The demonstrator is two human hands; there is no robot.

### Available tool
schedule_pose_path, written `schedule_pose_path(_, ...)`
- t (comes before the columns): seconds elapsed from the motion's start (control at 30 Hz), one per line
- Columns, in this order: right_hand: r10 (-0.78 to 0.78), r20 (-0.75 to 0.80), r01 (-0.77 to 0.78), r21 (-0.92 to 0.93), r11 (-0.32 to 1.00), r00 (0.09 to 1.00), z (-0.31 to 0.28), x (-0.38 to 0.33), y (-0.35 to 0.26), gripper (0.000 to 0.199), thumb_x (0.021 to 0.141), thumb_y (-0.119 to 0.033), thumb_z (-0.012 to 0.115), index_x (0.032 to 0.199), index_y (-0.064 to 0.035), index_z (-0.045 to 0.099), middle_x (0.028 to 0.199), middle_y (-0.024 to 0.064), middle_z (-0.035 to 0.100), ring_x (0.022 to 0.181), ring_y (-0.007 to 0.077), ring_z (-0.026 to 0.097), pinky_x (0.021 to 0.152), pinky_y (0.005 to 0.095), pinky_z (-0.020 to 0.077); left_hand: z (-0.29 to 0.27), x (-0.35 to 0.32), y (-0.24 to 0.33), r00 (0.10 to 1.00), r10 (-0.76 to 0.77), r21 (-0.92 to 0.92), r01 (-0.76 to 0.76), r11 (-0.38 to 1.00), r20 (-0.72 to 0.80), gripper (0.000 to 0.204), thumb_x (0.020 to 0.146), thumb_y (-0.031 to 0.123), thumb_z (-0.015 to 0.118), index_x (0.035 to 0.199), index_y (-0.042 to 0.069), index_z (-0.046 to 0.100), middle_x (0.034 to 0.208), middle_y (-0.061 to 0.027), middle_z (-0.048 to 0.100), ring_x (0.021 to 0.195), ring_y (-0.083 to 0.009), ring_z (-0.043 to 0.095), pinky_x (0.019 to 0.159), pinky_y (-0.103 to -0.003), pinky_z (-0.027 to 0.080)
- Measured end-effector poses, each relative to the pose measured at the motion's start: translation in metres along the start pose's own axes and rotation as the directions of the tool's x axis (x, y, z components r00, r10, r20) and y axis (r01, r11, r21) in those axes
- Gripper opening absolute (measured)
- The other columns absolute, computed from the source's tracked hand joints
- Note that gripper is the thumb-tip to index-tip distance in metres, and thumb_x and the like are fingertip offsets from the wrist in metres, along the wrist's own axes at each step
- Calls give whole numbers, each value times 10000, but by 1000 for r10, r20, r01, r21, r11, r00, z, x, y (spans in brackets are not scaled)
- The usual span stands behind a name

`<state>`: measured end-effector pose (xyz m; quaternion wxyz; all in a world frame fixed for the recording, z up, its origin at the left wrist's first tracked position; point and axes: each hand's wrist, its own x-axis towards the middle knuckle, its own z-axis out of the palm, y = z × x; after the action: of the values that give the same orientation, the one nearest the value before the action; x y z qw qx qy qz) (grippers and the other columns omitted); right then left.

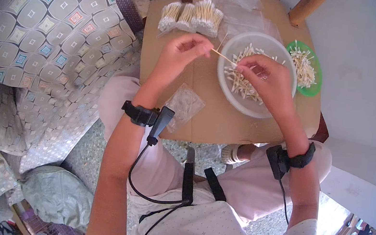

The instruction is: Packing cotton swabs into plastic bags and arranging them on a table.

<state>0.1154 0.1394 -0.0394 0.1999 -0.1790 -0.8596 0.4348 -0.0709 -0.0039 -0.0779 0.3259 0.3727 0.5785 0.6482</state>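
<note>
A single cotton swab [224, 56] is stretched between my two hands over the left rim of a white bowl [225, 90]. My left hand [187, 48] pinches its left end between thumb and fingertips. At the other end, by the white cotton tip, the fingers of my right hand [266, 75] are closed on it, above the bowl. Loose cotton swabs [245, 88] lie heaped in the bowl, partly hidden under my right hand. Beyond my left hand, several bundles of cotton swabs [192, 15] stand side by side.
A green plate [318, 81] of loose swabs [303, 69] sits right of the bowl. Clear plastic bags [242, 11] lie at the back, another plastic bag [185, 105] nearer me, all on a cardboard sheet [234, 132]. Patterned fabric [49, 38] is at left, a wall [365, 71] at right.
</note>
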Motion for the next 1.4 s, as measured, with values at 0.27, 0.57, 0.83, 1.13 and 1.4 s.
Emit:
schedule_pose_path(0.27,-65,-25,57,-247,967,998,-13,4,14,182,863,-216,640,925,-49,678,872,107,684,718,281,651,666,361,519,-37,12,-6,996,11,364,22,931,-88,210,906,218,622,945,17,671,831,-22,656,743,-91,580,670,-236,442)
schedule_pose_path(0.57,-209,122,241,-548,801,970,-14,-4,25,164,853,-239,604,895,-96,672,880,93,655,885,294,622,814,432,472,-29,11,-30,995,2,633,63,772,-101,248,878,240,643,1004,31,681,815,-77,685,730,-154,624,676,-286,476)
schedule_pose_path(0.83,-221,150,264,-644,718,964,-19,1,23,123,857,-204,597,904,-102,647,846,81,645,840,287,622,766,425,466,-34,17,-43,988,16,443,56,895,-156,248,917,192,590,1102,40,651,871,-75,704,776,-142,654,712,-270,496)
schedule_pose_path(1.13,-378,-78,279,-541,793,922,-16,3,6,167,865,-200,624,1012,-125,638,875,96,667,701,300,623,663,406,483,4,1,4,985,151,301,-120,946,-83,277,924,215,608,1125,29,649,909,-53,689,828,-104,639,721,-237,485)
schedule_pose_path(1.4,-145,-78,139,-73,988,986,19,5,-17,253,836,-241,682,1055,-118,657,803,71,669,659,205,643,607,325,505,9,-14,17,955,89,351,-190,917,284,227,815,175,715,1002,47,709,932,-44,684,838,-119,625,756,-267,484)
